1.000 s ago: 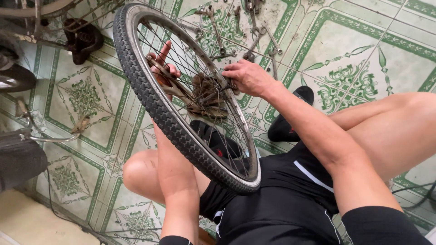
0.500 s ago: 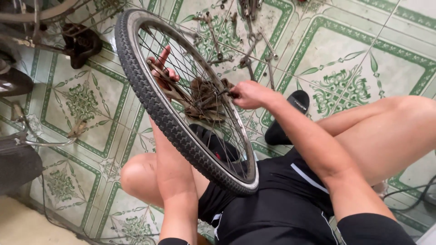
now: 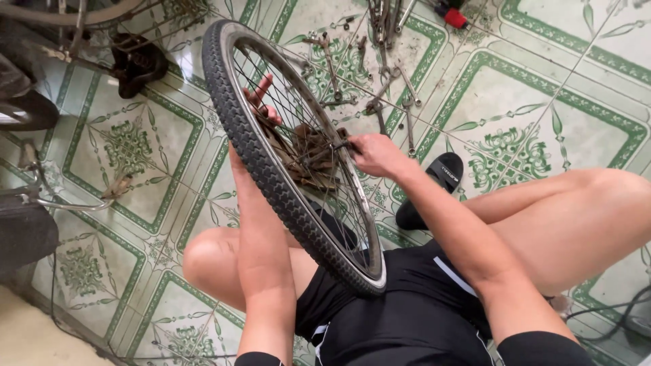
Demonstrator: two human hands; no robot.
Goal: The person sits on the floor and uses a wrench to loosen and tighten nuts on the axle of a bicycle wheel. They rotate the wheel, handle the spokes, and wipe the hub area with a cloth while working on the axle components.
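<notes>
A black-tyred bicycle wheel with a silver metal rim and thin wire spokes (image 3: pixel 271 163) stands tilted on its edge between the seated person's bare knees, its lower end resting against the lap in black shorts. This props the wheel steady and turns its rusty brown hub (image 3: pixel 308 157) towards the person's chest.

The left hand (image 3: pixel 263 102) lies on the far side of the wheel, seen through the spokes, fingers spread and extended along the rim side; it appears to brace the wheel rather than clasp it, though the spokes partly hide the grip. The right hand (image 3: pixel 375 153) is closed around a slim dark tool or axle end at the hub; what exactly it pinches is too small to tell.

On the green-and-white patterned tile floor (image 3: pixel 529 102), a scatter of grey metal spanners (image 3: pixel 386 88) lies just beyond the wheel, within arm's reach. A black sandal (image 3: pixel 434 186) sits beside the right leg.
</notes>
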